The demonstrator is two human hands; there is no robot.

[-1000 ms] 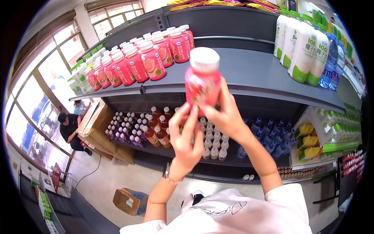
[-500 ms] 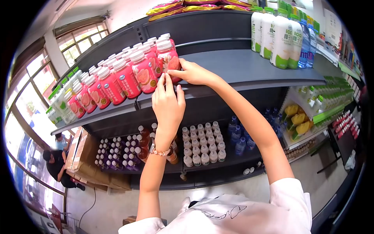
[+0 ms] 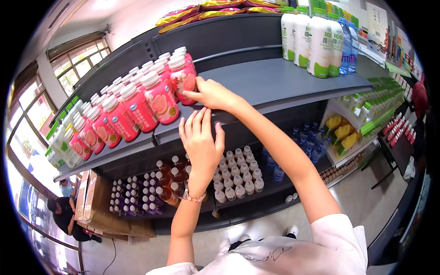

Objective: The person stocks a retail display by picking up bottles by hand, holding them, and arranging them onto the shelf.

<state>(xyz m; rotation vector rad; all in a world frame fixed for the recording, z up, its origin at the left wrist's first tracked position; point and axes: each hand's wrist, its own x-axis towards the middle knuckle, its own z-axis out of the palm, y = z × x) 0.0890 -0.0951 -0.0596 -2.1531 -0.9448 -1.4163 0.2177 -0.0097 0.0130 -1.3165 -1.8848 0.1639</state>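
Note:
Pink drink bottles (image 3: 134, 112) with white caps and fruit pictures stand close together in rows on the upper shelf, at left. My right hand (image 3: 213, 95) grips the bottle at the right front end (image 3: 182, 78), its thumb across the lower front and its fingers at the right side, partly hidden. That bottle stands upright, next to the others. Just below, my left hand (image 3: 200, 137) is at the shelf's front edge with its fingers stretched out and slightly apart. It holds nothing.
White-and-green bottles (image 3: 318, 48) and blue bottles (image 3: 352, 48) stand at the right of the upper shelf (image 3: 256, 85). Below are white-capped small bottles (image 3: 238, 176) and amber bottles (image 3: 165, 178). A cardboard box (image 3: 98, 201) and a seated person (image 3: 64, 213) are at lower left.
My left hand has come away from the pink bottles and dropped below the shelf edge, fingers spreading. My right hand stays on the end bottle. The view has shifted somewhat.

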